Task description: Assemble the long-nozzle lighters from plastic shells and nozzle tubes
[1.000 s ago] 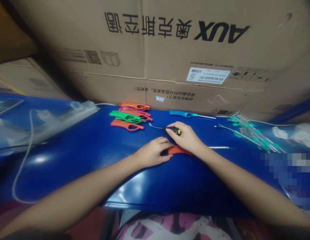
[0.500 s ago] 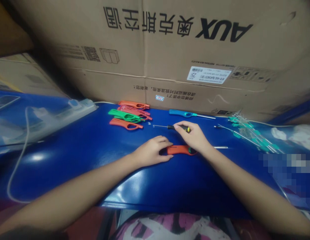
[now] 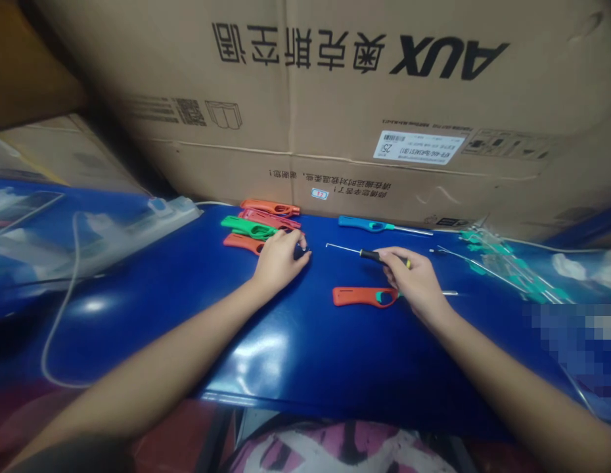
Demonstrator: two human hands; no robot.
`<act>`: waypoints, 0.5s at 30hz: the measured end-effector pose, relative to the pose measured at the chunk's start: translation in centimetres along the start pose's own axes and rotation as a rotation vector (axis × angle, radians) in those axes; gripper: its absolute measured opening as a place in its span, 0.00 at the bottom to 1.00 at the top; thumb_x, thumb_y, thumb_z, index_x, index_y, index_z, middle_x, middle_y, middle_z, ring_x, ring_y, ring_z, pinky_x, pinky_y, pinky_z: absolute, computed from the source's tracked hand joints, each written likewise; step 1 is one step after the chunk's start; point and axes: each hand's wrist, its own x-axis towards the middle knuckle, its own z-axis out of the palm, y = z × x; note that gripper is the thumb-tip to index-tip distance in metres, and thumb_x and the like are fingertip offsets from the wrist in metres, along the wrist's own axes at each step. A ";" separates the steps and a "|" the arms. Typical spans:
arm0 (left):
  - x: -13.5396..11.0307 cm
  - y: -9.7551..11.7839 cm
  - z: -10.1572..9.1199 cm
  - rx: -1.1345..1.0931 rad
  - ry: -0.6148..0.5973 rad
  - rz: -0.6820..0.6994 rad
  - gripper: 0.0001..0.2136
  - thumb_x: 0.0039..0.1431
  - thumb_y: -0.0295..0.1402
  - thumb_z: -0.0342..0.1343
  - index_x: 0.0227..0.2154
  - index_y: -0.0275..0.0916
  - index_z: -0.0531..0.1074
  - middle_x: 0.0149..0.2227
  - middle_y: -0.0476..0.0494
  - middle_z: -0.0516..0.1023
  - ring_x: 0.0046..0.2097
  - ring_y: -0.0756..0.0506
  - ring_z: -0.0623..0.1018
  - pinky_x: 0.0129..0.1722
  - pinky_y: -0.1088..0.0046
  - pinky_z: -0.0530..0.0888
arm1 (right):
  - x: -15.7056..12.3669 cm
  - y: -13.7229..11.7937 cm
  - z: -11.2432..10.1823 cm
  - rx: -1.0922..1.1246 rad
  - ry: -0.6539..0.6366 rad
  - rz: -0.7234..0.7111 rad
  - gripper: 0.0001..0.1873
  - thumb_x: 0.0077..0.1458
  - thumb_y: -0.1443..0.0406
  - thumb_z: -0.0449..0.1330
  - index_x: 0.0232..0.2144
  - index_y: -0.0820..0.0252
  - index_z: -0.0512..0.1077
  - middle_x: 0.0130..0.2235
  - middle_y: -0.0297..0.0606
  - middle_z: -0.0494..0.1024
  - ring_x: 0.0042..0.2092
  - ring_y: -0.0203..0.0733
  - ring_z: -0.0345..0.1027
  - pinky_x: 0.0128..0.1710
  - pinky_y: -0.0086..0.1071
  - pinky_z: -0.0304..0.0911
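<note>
My right hand [image 3: 414, 272] holds a hook pick [image 3: 369, 254] by its black and yellow handle, its thin bent metal tip pointing left. Below that hand an orange gas lighter [image 3: 357, 296] with a green and dark trigger lies on the table, its metal rod partly hidden. My left hand [image 3: 280, 259] is at the right end of a group of lighter bodies, thumb and index tips close together; what they hold, if anything, is hidden. In the group are a green body [image 3: 241, 226], a red one [image 3: 266, 217] and orange ones [image 3: 241, 242].
A blue lighter [image 3: 362, 224] with a rod lies at the back. Metal rods with green parts [image 3: 507, 263] are piled at the right. A large cardboard box [image 3: 335, 98] stands behind the blue table [image 3: 295, 355]. A power strip [image 3: 172, 220] and white cable [image 3: 59, 315] are at left.
My left hand has let go of the orange lighter and moved up and left to the group of bodies. My right hand with the hook pick has shifted right.
</note>
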 end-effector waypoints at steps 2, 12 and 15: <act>0.1 -0.2 0.6 0.016 -0.009 -0.007 0.07 0.57 0.29 0.62 0.32 0.41 0.67 0.37 0.46 0.79 0.42 0.40 0.74 0.42 0.64 0.70 | -0.7 0.3 -0.7 0.016 0.012 0.039 0.18 0.51 0.52 0.65 0.35 0.62 0.80 0.20 0.29 0.67 0.22 0.33 0.56 0.21 0.28 0.50; 0.3 -1.1 0.9 0.064 0.005 -0.042 0.04 0.58 0.26 0.57 0.31 0.42 0.70 0.35 0.46 0.78 0.40 0.42 0.76 0.40 0.68 0.70 | -1.8 -0.8 -2.1 0.195 0.043 0.087 0.17 0.48 0.54 0.66 0.33 0.63 0.79 0.20 0.30 0.65 0.22 0.32 0.56 0.20 0.27 0.51; 0.4 -1.6 0.4 0.074 0.015 -0.054 0.05 0.57 0.26 0.58 0.29 0.42 0.70 0.31 0.47 0.77 0.36 0.43 0.75 0.37 0.69 0.69 | -1.7 -0.9 -2.6 0.191 0.068 0.078 0.16 0.47 0.55 0.66 0.33 0.62 0.79 0.20 0.30 0.66 0.22 0.32 0.57 0.20 0.27 0.51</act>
